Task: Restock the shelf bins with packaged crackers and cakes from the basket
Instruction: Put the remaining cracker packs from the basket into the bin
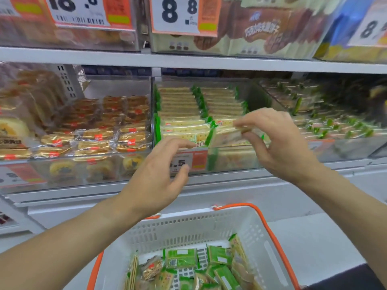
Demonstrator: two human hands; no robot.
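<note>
My right hand pinches a green-edged cracker packet over the front right of the clear middle bin, which holds two rows of the same crackers. In front of that bin's price tag hovers my left hand, fingers loosely curled and holding nothing. Below, a white basket with orange handles holds several green cracker packets and a gold-wrapped cake.
The left bin holds gold-wrapped cakes. A bin of blurred green packets stands at the right. The upper shelf carries brown biscuit bags behind price cards. A white ledge runs below the bins.
</note>
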